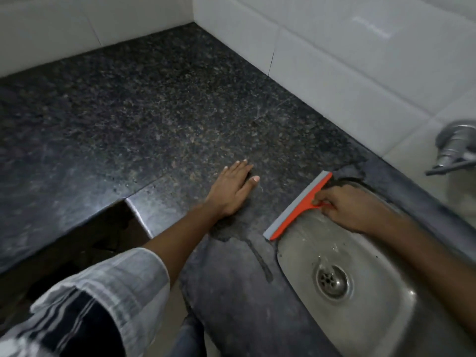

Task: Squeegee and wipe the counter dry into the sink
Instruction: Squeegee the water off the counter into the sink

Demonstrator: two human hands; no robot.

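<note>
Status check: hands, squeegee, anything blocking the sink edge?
Right hand gripping squeegee, blade along sink rim. Left hand flat on counter, empty. Nothing blocking.

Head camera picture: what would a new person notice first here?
The orange squeegee stands out most, held by the right hand with its blade along the left edge of the steel sink. The left hand lies flat on the dark speckled counter, beside a wet patch near the sink.
</note>
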